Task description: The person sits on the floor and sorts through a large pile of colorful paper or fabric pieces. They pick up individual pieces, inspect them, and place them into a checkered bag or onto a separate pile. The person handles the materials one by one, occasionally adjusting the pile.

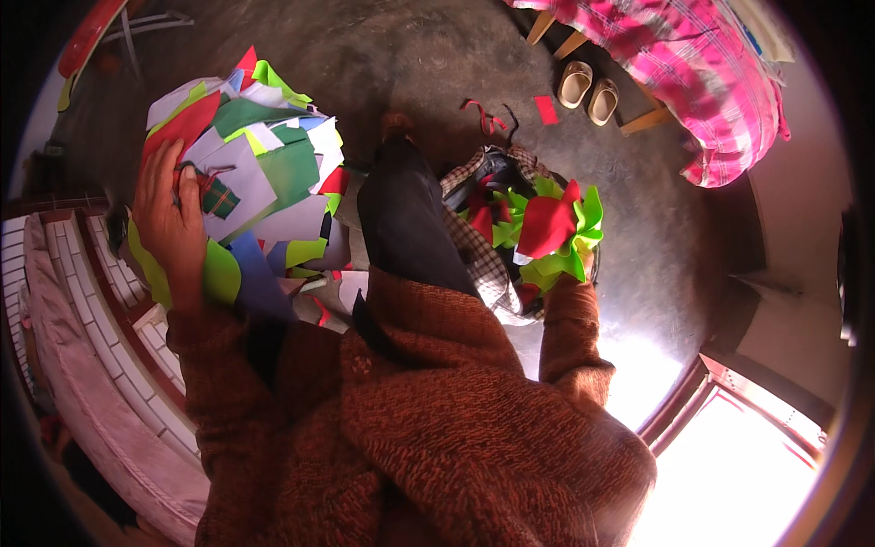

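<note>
A tall heap of fabric scraps (296, 169) in grey, green, red, white and lime stands at the left. My left hand (169, 214) rests on its near left side, fingers stretched out over the pieces. Beside that thumb lies a small green plaid scrap (220, 197), partly behind it. My right hand (583, 266) is mostly hidden under a loose bunch of lime and red fabric scraps (549, 226), which it grips from below. The bunch is above a brown-and-white checked cloth bag (468, 239) with dark material inside, to the right of my leg.
Red strips (480, 117) and a red rectangular scrap (546, 110) lie on the dark floor ahead. Beige slip-on shoes (589, 93) sit beside wooden legs under a pink plaid cloth (674, 68). White-tiled steps (100, 292) run along the left. Bright light enters through a doorway (738, 474) at lower right.
</note>
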Available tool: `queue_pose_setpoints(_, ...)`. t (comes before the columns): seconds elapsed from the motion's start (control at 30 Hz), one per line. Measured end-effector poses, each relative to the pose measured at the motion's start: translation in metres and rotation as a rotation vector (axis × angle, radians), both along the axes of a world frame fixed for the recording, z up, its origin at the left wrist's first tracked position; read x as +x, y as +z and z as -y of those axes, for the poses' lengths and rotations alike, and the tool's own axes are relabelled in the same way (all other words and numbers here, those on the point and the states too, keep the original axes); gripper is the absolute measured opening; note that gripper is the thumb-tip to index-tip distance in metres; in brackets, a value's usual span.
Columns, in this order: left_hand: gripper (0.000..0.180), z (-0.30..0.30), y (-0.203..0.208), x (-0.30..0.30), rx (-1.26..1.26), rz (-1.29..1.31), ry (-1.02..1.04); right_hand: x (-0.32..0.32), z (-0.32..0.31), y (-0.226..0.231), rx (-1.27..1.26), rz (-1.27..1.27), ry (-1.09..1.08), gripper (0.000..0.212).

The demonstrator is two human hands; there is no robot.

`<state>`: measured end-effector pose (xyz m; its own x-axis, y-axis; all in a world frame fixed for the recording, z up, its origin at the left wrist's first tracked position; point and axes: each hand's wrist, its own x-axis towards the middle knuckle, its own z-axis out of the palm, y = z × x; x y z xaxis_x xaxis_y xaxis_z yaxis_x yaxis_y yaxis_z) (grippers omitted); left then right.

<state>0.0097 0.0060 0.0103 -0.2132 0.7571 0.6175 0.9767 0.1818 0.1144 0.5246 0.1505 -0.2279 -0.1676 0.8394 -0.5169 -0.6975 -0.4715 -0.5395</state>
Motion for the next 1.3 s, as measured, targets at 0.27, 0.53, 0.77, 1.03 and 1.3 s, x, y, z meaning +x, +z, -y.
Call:
queue_pose_setpoints(0.27, 0.029, 0.008, -0.008, -0.005, 0.039, -0.060, 0.092, -0.051, -0.017, 0.059, 0.195, -0.174, 0.198, 0.044)
queue_pose_setpoints(0.53, 0.033, 0.016, -0.003, -0.009, 0.150, 0.213, 0.027, -0.137, -0.013, 0.110, 0.319, -0.322, 0.496, 0.044)
queue_pose_setpoints(0.77, 0.029, 0.034, 0.026, 0.051, 0.467, 0.373, -0.073, -0.239, 0.026, 0.130, 0.295, -0.450, 0.778, 0.045)
queue_pose_setpoints(1.03, 0.038, 0.061, -0.042, 0.151, 0.102, 0.876, -0.328, -0.266, 0.079, 0.127, 0.203, -0.462, 0.847, 0.045)
queue_pose_setpoints(1.3, 0.032, 0.057, -0.068, 0.158, -0.028, 0.961, -0.310, -0.244, 0.087, 0.122, 0.195, -0.401, 0.781, 0.046)
